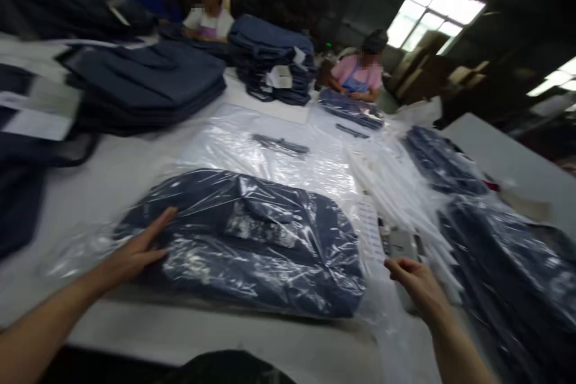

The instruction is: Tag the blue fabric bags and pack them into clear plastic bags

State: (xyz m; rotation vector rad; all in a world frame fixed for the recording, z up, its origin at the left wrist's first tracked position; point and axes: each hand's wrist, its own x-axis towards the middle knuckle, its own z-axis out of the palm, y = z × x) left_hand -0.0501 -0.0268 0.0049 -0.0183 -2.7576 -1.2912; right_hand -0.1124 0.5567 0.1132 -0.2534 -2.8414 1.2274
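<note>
A navy blue fabric bag in a clear plastic bag (270, 270) lies flat before me, its wrap wrinkled and shiny. My left hand (141, 249) rests on the left part of it, fingers stretched out. To the right of the package, my right hand (411, 279) has its thumb and fingers pinched together. Whatever is in that pinch is too small or blurred to make out. A white sheet with rows of small labels (369, 231) lies just beyond the right hand, beside a small grey object (400, 245).
More wrapped navy bags (504, 264) lie at the right. Clear plastic bags (216, 138) spread behind the package. A stack of navy bags (153, 81) stands back left, another pile (272, 54) back centre. Two people (357, 75) sit across the white table (130, 162).
</note>
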